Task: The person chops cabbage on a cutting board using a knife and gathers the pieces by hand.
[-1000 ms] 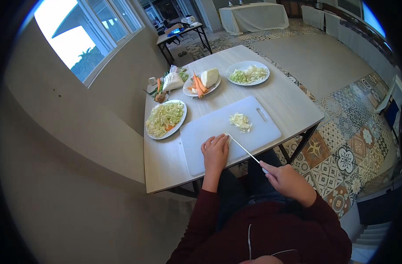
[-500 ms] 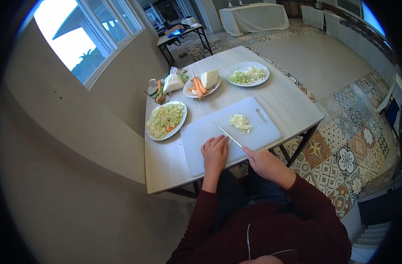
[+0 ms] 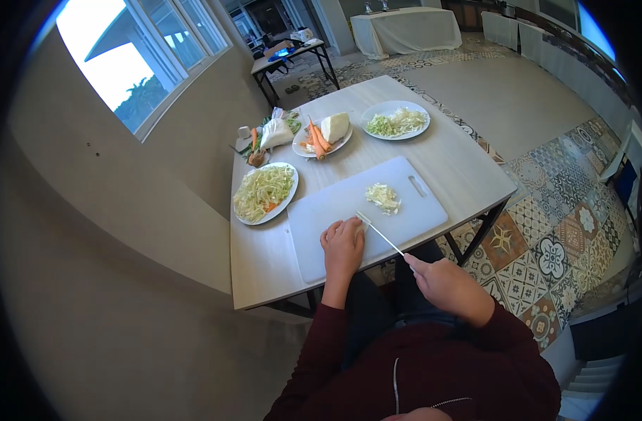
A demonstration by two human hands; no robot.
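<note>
My right hand grips a knife by its handle, the blade slanting up and left over the white cutting board. The blade's tip is beside the fingertips of my left hand. Those fingers are bent and pressed together on the board, over a pale piece of cabbage that is mostly hidden. A thin pale strip shows by the knife tip. Farther up the board lies a small heap of chopped cabbage.
Shredded cabbage with orange bits fills a left plate. Behind are a plate with carrots and a cabbage chunk, a plate of shredded cabbage, and a white bag beside vegetables. A wall stands left of the table.
My right hand has drawn the knife back toward my body and to the right, so its tip is now near my left fingertips. My left hand has barely moved.
</note>
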